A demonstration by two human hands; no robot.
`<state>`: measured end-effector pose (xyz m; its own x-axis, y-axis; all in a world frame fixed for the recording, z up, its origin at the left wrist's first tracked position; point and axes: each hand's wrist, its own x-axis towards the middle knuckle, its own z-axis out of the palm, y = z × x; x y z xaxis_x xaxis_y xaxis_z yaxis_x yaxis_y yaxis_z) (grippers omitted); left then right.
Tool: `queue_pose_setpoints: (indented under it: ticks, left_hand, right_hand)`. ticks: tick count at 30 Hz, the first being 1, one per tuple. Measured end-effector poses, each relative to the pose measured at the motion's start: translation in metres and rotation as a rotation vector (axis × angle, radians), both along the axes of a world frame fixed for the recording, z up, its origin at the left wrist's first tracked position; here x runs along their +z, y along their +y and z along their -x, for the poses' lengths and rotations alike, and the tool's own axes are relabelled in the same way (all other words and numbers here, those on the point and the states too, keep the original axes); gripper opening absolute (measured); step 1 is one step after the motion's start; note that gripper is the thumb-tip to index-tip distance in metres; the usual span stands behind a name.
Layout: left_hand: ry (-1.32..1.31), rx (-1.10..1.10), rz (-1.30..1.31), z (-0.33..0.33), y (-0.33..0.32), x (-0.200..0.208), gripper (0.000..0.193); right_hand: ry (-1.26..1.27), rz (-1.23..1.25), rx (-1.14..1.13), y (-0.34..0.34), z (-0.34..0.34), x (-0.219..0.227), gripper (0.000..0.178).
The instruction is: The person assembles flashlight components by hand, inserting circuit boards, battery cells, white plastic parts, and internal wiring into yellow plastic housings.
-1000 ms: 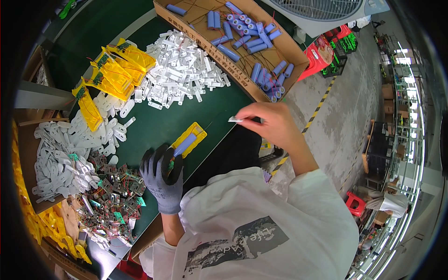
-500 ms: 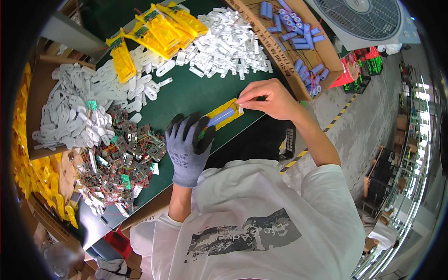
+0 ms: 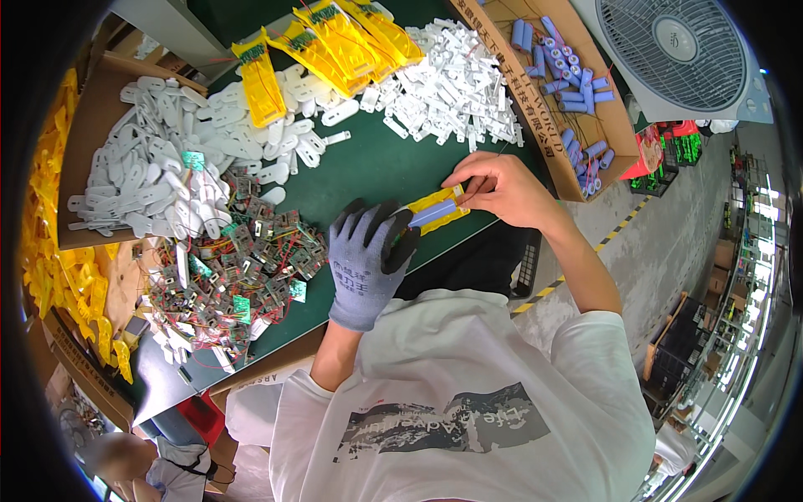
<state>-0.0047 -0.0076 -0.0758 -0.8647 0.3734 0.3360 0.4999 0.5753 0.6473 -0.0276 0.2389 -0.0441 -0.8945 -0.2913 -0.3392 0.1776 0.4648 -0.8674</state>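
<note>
A yellow plastic casing (image 3: pixel 429 202) lies at the front edge of the green table, with a blue-purple cylindrical battery (image 3: pixel 433 215) set lengthwise inside it. My left hand (image 3: pixel 368 261), in a grey glove with black fingertips, grips the casing's left end and covers it. At the right end, my bare right hand (image 3: pixel 504 189) has thumb and fingers pinched together just over the casing's rim. Whatever those fingertips pinch is too small and hidden to name.
Loose white plastic parts (image 3: pixel 456 84) and several yellow casings with wires (image 3: pixel 339 50) lie at the back. To the left are a carton of white covers (image 3: pixel 138 159) and a heap of wired circuit boards (image 3: pixel 242 259). A carton of batteries (image 3: pixel 544 125) and a fan (image 3: pixel 673 42) stand right.
The view has shifted, so the table and both hands appear farther right. A small white piece seen at my right fingertips earlier is now hidden. My left hand keeps its grip on the casing.
</note>
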Motion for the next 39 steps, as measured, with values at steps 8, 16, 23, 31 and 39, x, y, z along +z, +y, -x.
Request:
queue_pose_setpoints:
  ticks: [8,16,23,31,39]
  left_hand:
    - [-0.023,-0.027,0.034,-0.004,-0.005,0.000,0.039]
    - [0.226,0.102,0.702,0.105,-0.066,0.133,0.049]
    - [0.499,-0.337,1.202,0.241,-0.122,0.082,0.045]
    - [0.466,-0.514,1.086,0.250,-0.090,0.063,0.034]
    - [0.421,-0.419,0.939,0.237,-0.118,0.121,0.024]
  right_hand:
    - [0.405,-0.251,0.312,-0.016,-0.014,0.022,0.048]
    - [0.527,-0.413,-0.147,0.016,0.020,0.084,0.045]
    - [0.736,-0.667,-0.331,-0.054,0.265,0.066,0.043]
    - [0.481,-0.639,-0.539,-0.059,0.370,-0.027,0.062]
    - [0.701,-0.866,-0.203,0.006,0.325,0.086,0.028]
